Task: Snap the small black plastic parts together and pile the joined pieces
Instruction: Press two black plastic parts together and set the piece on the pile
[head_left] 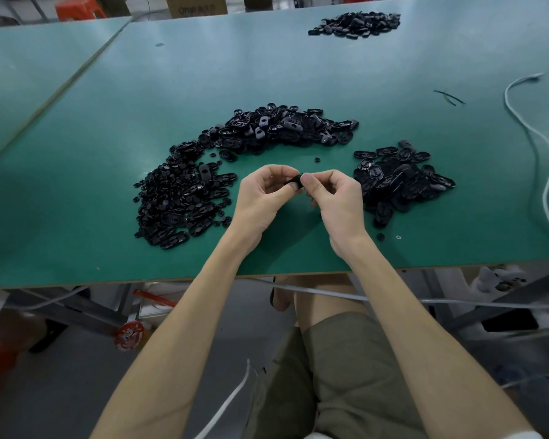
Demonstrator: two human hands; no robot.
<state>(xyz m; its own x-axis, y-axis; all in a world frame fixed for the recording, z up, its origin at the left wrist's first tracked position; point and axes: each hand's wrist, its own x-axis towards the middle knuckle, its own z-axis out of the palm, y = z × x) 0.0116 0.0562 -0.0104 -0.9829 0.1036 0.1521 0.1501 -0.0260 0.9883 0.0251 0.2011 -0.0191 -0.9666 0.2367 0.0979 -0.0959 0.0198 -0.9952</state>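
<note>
Hands first: left hand (263,198) and right hand (336,198) both have their fingers curled in. Thumbs and forefingers pinch one small black part (295,182) between them, over the green table (108,137) near its front edge. Can't tell if it's one piece or two pressed together, the fingertips hide most of it.

Curving round behind and left of the hands is a big arc-shaped heap (184,191) of loose black plastic. It's flat glossy ovals with cutouts, plus loads of tiny round buttons toward the left end. Just right of the right hand sits a second pile (400,179), pretty much all ovals, lying every which way. A few stray round bits lie on the table around it.

Way back on the right there's a smaller pile (355,23) of the same dark stuff. Table top is smooth matte green with a pale wood edge. A white cable (539,147) snakes down the right side, with a couple of thin black strips (449,96) near it. Beyond the far edge stands a cardboard box (197,7), printed side facing, contents hidden.
</note>
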